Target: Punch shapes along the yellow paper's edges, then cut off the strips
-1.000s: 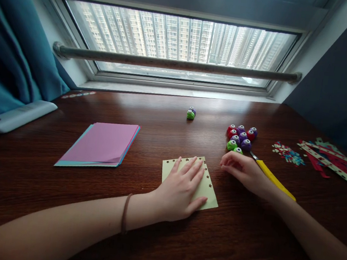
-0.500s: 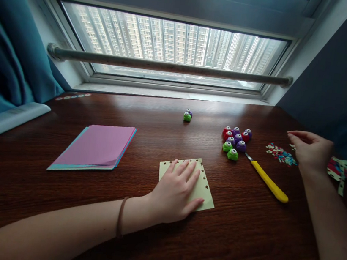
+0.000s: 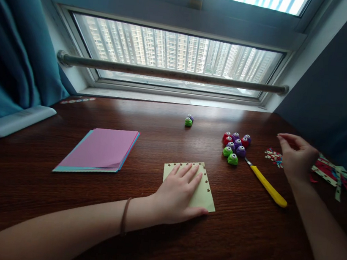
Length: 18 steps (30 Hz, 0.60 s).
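Observation:
My left hand [image 3: 177, 194] lies spread on a pale yellow square sheet [image 3: 204, 198] that has small dark flower shapes along its top and right edges. At the right, my right hand [image 3: 299, 157] is raised over the table with thumb and fingertips pinched together; anything between them is too small to make out. Just left of it lies a pile of tiny red, white and blue pieces [image 3: 274, 157], partly hidden by the hand. Behind its wrist are patterned paper strips [image 3: 326, 170].
A yellow-handled tool [image 3: 268, 186] lies near several red, purple and green eye-topped pieces [image 3: 238, 142]. Two more such pieces [image 3: 188, 121] sit farther back. Pink and blue sheets [image 3: 100, 148] are stacked at the left, beside a white device [image 3: 16, 121]. A window bar [image 3: 174, 75] crosses behind.
My right hand has moved left, from the strips' side toward the pile of tiny pieces, now covering part of it. My left thumb has spread slightly outward. The view has tilted up a little.

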Available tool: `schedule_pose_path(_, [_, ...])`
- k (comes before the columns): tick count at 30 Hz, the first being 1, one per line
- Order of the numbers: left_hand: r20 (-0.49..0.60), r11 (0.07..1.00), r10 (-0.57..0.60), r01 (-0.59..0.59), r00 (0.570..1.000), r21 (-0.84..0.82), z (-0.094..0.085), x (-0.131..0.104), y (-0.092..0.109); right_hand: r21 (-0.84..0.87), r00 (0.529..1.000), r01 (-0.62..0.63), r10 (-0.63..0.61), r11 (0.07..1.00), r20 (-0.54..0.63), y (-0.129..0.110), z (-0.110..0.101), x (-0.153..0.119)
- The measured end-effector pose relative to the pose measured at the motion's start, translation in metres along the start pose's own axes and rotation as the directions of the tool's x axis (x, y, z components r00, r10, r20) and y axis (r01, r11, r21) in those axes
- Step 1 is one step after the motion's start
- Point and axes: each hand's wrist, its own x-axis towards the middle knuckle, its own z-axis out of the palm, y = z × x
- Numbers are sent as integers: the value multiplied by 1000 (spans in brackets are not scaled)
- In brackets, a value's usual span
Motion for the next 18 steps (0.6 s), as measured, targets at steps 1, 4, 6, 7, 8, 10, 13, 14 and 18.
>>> schedule_pose_path(1, [-1, 1000, 1, -1, 1000, -14, 0, 0, -1, 25, 998, 40, -41, 999, 44, -8, 5, -5])
schedule_pose_path(4, [-8, 999, 5, -6, 1000, -50, 2, -1, -2, 120, 953, 187, -210, 975, 219, -38, 24, -17])
schedule_pose_path(6, [-10, 998, 8, -9, 1000, -67, 2, -2, -3, 162, 869, 310, -348, 937, 352, -59, 43, -23])
schedule_pose_path(7, [-10, 997, 10, -11, 1000, -73, 3, -2, -3, 181, 813, 367, -409, 913, 415, -70, 55, -25])
schedule_pose_path(8, [-12, 997, 11, -12, 1000, -75, 3, -3, -3, 193, 763, 400, -442, 896, 472, -79, 68, -26])
schedule_pose_path(10, [-15, 997, 15, -16, 1000, -76, 3, -4, -3, 185, 689, 419, -444, 889, 573, -97, 99, -29])
schedule_pose_path(13, [-23, 997, 19, -21, 1000, -71, 3, -5, -3, 140, 641, 436, -416, 889, 645, -115, 149, -33])
schedule_pose_path(14, [-26, 997, 21, -22, 999, -70, 3, -5, -3, 134, 636, 443, -416, 886, 650, -119, 165, -34])
schedule_pose_path(18, [-41, 998, 26, -29, 999, -63, 5, -6, -3, 116, 610, 481, -427, 869, 668, -125, 212, -38])
